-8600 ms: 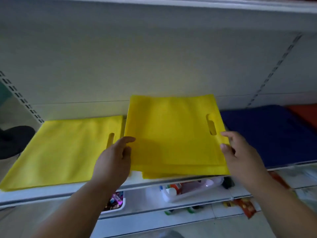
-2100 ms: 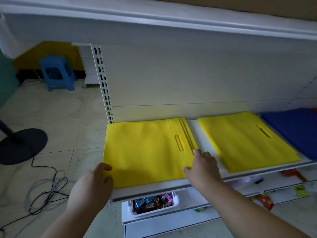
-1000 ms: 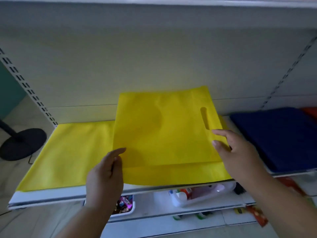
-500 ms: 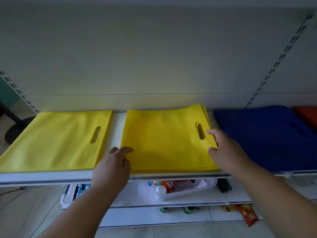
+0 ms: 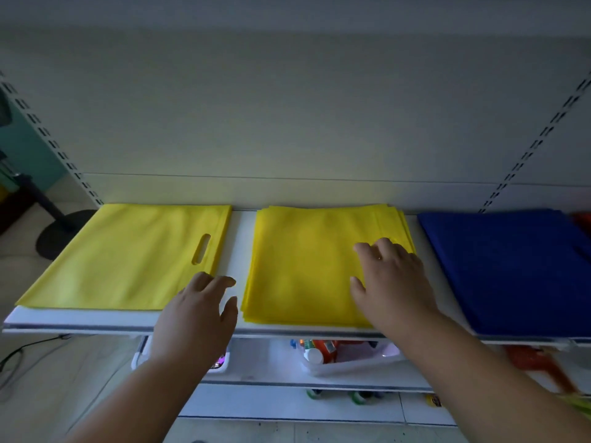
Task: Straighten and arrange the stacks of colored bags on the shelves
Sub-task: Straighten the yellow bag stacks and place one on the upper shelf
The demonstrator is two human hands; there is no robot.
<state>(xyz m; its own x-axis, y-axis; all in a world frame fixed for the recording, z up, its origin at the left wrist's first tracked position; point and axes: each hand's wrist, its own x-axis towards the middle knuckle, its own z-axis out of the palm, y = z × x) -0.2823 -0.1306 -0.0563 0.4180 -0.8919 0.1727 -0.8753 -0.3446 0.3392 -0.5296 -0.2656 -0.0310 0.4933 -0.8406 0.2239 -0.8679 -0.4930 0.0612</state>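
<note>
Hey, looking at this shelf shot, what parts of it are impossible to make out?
All in the head view:
- Middle yellow stack: its handle cutout, covered by the right hand.
- Red stack: cut off by the right edge.
- Tub contents on the lower shelf: small, dark, partly behind the shelf edge.

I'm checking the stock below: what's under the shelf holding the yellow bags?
A clear tray of bottles sits on a lower shelf under the bag shelf; the left hand covers another container.
</note>
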